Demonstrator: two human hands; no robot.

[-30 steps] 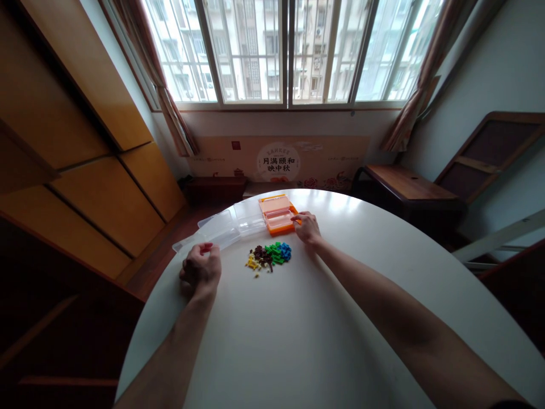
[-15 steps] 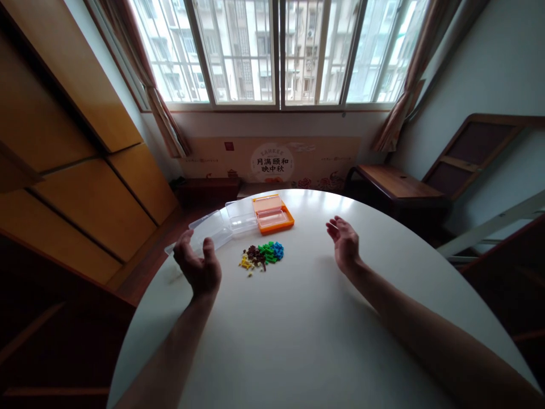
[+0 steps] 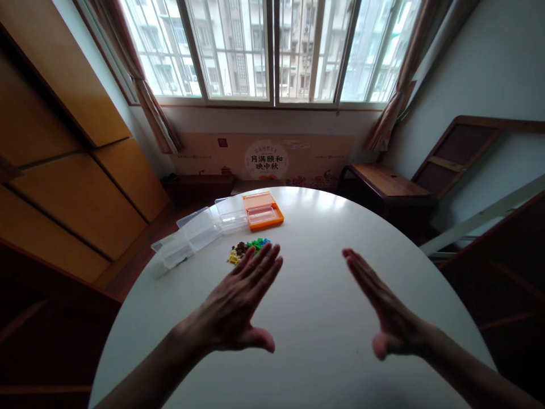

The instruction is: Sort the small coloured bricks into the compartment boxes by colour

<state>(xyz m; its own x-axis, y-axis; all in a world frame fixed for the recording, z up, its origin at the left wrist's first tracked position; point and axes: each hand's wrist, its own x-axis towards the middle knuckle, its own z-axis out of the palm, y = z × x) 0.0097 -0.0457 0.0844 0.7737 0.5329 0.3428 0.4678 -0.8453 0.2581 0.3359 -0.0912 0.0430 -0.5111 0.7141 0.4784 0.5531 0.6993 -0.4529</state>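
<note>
My left hand [image 3: 236,304] is stretched out over the white round table [image 3: 315,295], thumb apart from the fingers, holding nothing. Its fingertips partly cover a heap of small coloured pieces [image 3: 241,248] in yellow, brown, green and blue; their exact kind is too small to tell. On the right, my right hand [image 3: 385,312] is held up on edge above the table, fingers straight and thumb apart, with nothing in it. Beyond the heap lies an orange box [image 3: 266,222] with its lid open. Clear plastic boxes [image 3: 198,230] with raised lids stand in a row to its left.
A wooden bench-like seat [image 3: 389,179] stands past the table at the right, near a leaning wooden frame [image 3: 457,150]. Orange-brown cabinets [image 3: 80,187] line the left side. A wide window [image 3: 272,51] with curtains is ahead.
My left hand has moved right and nearer, now partly in front of the heap. My right hand has come nearer and lower, fingers straightened. The view has shifted slightly.
</note>
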